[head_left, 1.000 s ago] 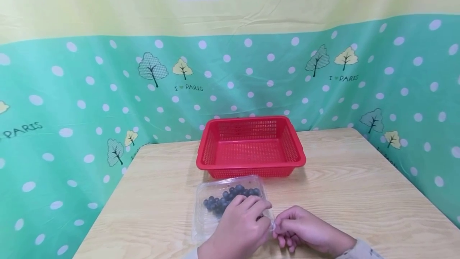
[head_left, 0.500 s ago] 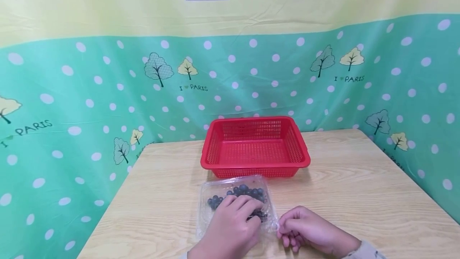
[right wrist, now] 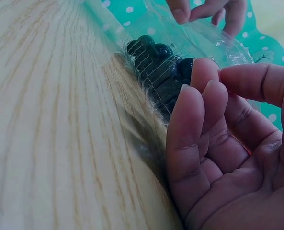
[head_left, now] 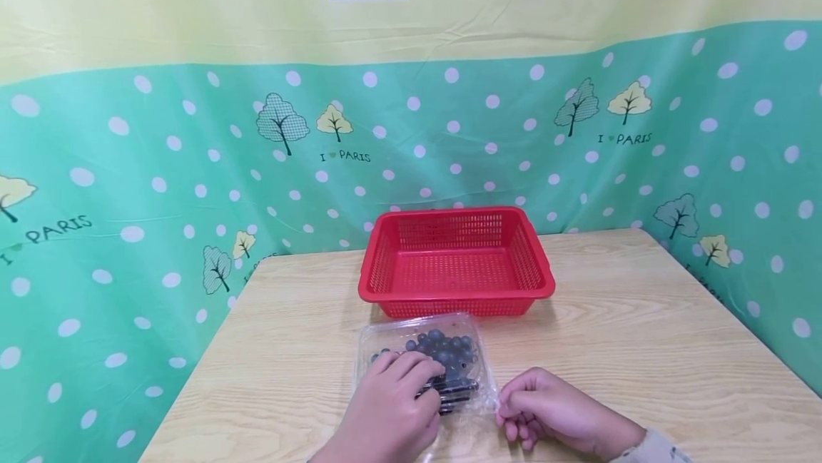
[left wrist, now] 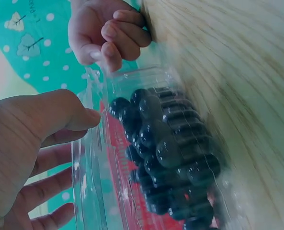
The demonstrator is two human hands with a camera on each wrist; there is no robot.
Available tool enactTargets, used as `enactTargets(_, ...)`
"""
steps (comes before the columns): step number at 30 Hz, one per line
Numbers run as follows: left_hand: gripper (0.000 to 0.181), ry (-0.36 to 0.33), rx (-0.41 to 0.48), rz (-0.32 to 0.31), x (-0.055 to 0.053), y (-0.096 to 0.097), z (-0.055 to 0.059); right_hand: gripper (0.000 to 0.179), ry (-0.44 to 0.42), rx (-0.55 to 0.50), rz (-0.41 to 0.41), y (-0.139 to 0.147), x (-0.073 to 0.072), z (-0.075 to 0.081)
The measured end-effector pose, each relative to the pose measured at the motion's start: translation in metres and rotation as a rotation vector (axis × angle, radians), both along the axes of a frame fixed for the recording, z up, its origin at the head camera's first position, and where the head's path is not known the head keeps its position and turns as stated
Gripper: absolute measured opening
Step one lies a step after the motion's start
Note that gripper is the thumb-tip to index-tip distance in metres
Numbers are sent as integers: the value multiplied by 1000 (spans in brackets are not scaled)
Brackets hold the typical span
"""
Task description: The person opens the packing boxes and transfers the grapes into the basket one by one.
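A clear plastic fruit box (head_left: 374,339) sits on the table, and dark grapes (head_left: 449,352) show through it. My left hand (head_left: 388,406) reaches over the box's near side, covering its near left part. In the left wrist view the thumb and index finger of the left hand (left wrist: 31,129) pinch the plastic rim (left wrist: 89,191), with the other fingers spread behind it. At the near right corner, my right hand (head_left: 559,413) pinches the box between thumb and index finger. The remaining fingers of the right hand (right wrist: 232,158) are curled beside the box's wall.
A red plastic basket (head_left: 456,274) with slotted walls stands just behind the box. The light wooden table (head_left: 616,334) extends to both sides. A green and yellow printed cloth (head_left: 443,128) hangs around the back and sides.
My left hand has slid left along the box's near side, uncovering more grapes. The right hand keeps its pinch at the corner. The head view has shifted slightly.
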State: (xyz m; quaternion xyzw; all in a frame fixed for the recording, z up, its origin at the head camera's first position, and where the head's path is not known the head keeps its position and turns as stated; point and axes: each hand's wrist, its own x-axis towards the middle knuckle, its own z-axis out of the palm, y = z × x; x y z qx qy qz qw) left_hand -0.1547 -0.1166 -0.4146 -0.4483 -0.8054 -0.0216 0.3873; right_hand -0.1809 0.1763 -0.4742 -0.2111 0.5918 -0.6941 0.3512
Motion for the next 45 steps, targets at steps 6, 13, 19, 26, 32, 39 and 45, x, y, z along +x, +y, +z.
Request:
enactTargets(6,17,-52,1,34,4,-12,-1,33,-4,3,5,-1,0,0)
enactTargets(13,8,-89,-1,83,7,-23,0,26,-19,9,3,1,-1,-1)
enactTargets(19,13,-112,-22,121,10,-36,3,35,-14,-1,4,0,-1,-2)
enactTargets(26,20,-108,-30,141,12,-52,3,35,-18,4,1,1,-1,-2)
enactTargets(32,23,-115,-22,159,14,-64,1,35,-23,3,2,2,-1,-3)
enactTargets(39,16,-62,-8,126,13,-80,-2,34,-17,5,-2,2,-1,-3)
enactTargets(45,7,-53,-6,93,12,-88,-4,34,-14,4,-3,2,0,-2)
